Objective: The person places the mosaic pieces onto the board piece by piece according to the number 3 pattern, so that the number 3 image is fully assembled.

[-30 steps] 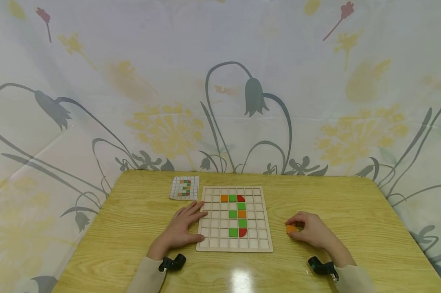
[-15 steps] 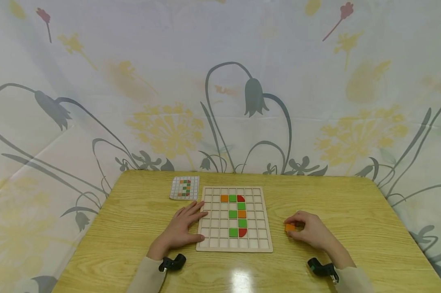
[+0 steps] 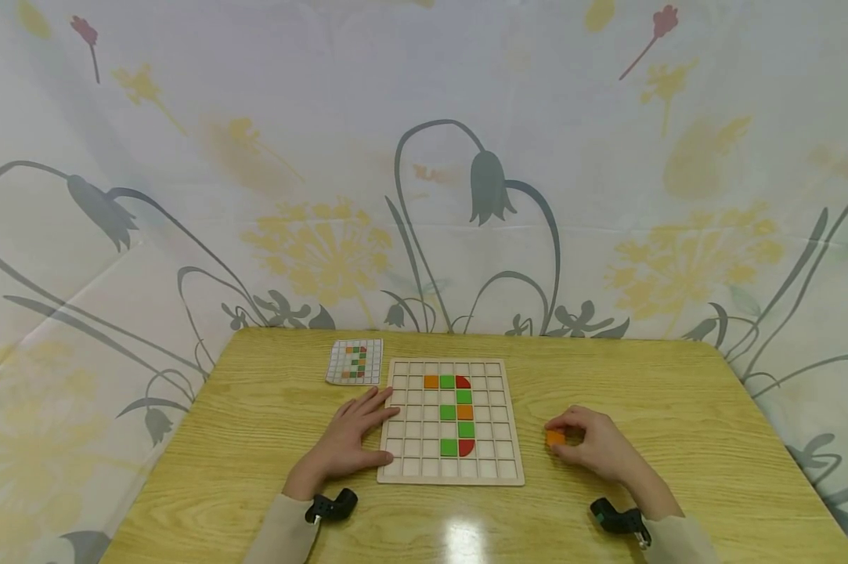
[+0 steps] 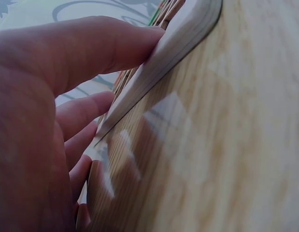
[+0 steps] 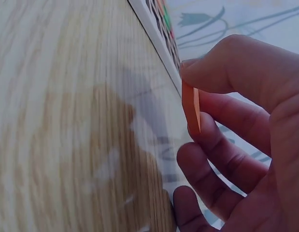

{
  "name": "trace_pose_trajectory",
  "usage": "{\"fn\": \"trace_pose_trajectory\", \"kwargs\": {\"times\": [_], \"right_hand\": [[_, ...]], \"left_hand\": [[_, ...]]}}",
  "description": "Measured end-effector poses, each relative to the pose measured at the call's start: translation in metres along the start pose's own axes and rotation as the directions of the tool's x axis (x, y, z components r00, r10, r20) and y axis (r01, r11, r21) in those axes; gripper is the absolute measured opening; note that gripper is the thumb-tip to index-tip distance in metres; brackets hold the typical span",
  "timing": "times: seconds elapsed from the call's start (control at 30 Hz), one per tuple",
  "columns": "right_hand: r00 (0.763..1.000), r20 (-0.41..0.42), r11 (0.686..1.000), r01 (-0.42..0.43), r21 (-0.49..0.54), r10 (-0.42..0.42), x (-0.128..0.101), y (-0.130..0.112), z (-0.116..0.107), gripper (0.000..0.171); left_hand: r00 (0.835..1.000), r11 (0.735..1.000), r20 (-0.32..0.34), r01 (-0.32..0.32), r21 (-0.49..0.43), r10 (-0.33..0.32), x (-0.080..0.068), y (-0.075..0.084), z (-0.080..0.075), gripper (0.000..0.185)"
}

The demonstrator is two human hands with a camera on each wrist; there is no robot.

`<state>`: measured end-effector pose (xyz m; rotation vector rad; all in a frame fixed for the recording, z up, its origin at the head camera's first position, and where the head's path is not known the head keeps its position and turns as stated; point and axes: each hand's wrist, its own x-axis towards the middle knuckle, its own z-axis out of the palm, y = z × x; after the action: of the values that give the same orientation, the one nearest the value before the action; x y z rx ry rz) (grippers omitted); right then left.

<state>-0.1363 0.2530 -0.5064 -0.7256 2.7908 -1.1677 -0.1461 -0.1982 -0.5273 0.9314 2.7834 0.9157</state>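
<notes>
My right hand (image 3: 594, 442) pinches an orange square tile (image 5: 190, 107) between thumb and fingertips, a short way right of the board. The wooden grid board (image 3: 395, 478) lies mid-table with green, orange and red tiles set in some cells. A green tile (image 3: 449, 448) and a red rounded tile (image 3: 467, 448) sit side by side in a lower row. My left hand (image 3: 349, 439) rests at the board's left edge, fingers spread, and the thumb (image 4: 135, 43) touches the rim in the left wrist view.
A small paper card (image 3: 355, 362) printed with a coloured grid pattern lies beyond the left hand, beside the board's upper left corner. The wooden table (image 3: 642, 376) ends at a flower-patterned cloth backdrop (image 3: 311, 141).
The right hand's fingertips and the orange tile have shifted slightly left, toward the board, and the tile's angle has turned a little. The left hand and board have stayed put.
</notes>
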Motion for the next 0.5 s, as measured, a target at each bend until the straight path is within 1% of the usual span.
{"fn": "trace_pose_trajectory", "kwargs": {"times": [0.17,0.4,0.5], "right_hand": [[0.999,0.007,0.999,0.035,0.024,-0.035,0.002,-0.003,0.004,0.022],[0.999,0.014,0.998,0.051,0.045,-0.052,0.011,-0.012,0.011,0.021],[0.998,0.019,0.997,0.062,0.045,-0.063,0.017,-0.018,0.015,0.022]], "left_hand": [[1.0,1.0,0.0,-0.005,-0.004,0.005,0.0,0.0,0.0,0.074],[1.0,1.0,-0.001,-0.003,0.002,0.003,0.0,0.0,0.0,0.074],[1.0,1.0,0.007,0.009,0.004,-0.009,0.0,0.0,-0.001,0.074]]}}
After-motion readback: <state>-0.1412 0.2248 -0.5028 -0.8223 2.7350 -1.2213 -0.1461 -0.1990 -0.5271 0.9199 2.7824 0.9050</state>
